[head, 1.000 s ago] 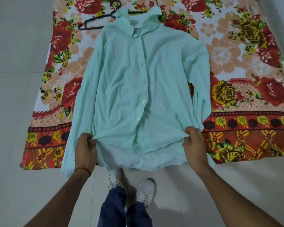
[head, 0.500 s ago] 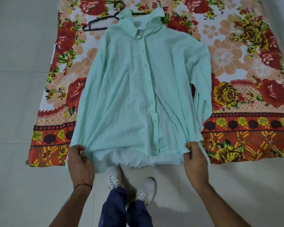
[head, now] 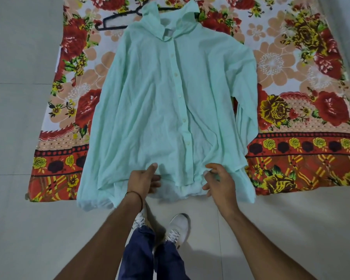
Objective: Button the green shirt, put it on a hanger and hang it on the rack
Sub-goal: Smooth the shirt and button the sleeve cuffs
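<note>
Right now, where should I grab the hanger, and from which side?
Grip the black hanger by its exposed left arm, coming from the person's left. That end lies flat and clear on the floral cloth; the other arm is under the collar of the green shirt.

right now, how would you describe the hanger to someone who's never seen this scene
Find the red floral sheet spread on the pale tiled floor, with the green shirt flat on it. Go to the shirt's collar at the far end: the hanger sticks out to its left, partly under it. It is the only thin black outline there.
</note>
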